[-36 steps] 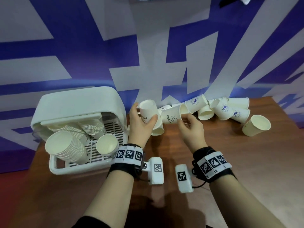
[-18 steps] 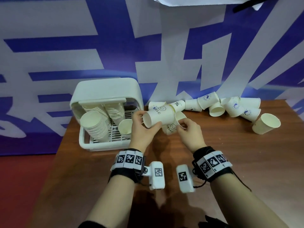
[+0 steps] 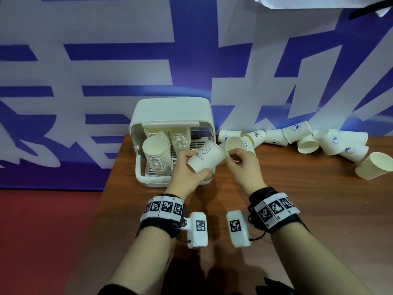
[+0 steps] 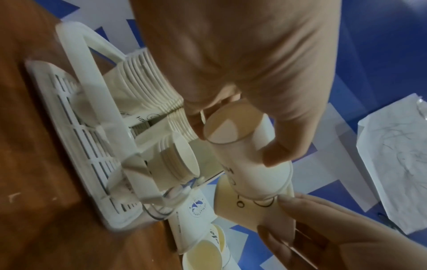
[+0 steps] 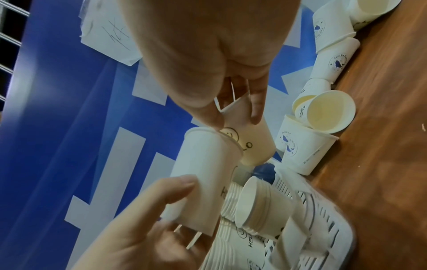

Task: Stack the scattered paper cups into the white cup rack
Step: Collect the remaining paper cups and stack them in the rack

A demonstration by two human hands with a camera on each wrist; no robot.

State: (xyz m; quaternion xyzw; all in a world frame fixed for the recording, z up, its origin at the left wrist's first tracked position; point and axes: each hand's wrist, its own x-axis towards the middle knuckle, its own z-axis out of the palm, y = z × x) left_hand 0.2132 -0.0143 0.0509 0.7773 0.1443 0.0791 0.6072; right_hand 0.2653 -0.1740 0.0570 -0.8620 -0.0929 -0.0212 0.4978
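My left hand (image 3: 187,171) grips a white "HELLO" paper cup (image 3: 204,159) on its side, mouth pointing right, just in front of the white cup rack (image 3: 153,180). My right hand (image 3: 239,161) pinches the rim of a second smiley cup (image 3: 234,143). Its side touches the first cup's rim; I cannot tell whether it is nested. In the left wrist view the thumb wraps the held cup (image 4: 249,164). In the right wrist view two fingers pinch the smiley cup (image 5: 249,146). The rack holds tall cup stacks (image 3: 158,154).
Several loose cups (image 3: 297,129) lie on their sides along the blue-and-white wall to the right of the rack, with one more cup (image 3: 374,168) near the table's right edge. The wooden table (image 3: 297,199) ends at its left edge just beside the rack.
My left hand has turned its cup from bottom-up onto its side and moved toward the rack. My right hand has lifted a cup off the table and brought it against the left one.
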